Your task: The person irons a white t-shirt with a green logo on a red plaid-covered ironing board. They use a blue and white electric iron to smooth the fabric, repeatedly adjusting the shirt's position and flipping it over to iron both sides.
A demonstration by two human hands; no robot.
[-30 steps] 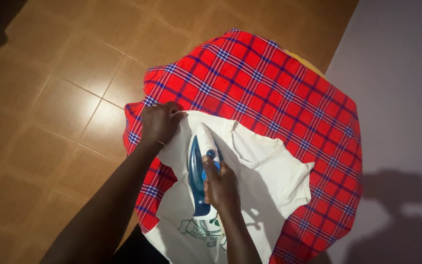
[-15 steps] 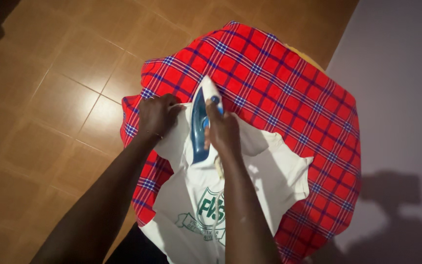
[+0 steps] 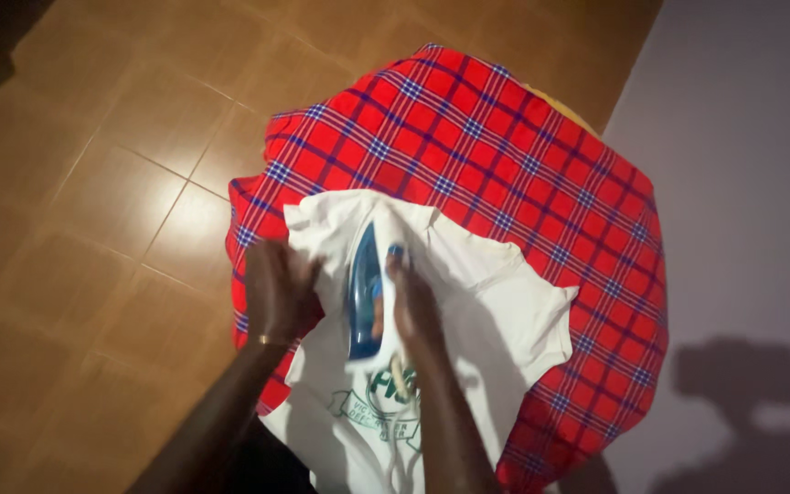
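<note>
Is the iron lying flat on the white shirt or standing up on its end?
Flat. The iron lies soleplate-down on the white shirt, its tip pointing away, with the right hand gripping its handle.

I see a soft, matt white cotton-like T-shirt (image 3: 496, 302) lying on a woven red plaid cloth (image 3: 514, 146). The iron (image 3: 368, 284) looks like smooth, glossy blue and white plastic. The brown tiled floor (image 3: 112, 183) is polished, reflecting light.
</note>
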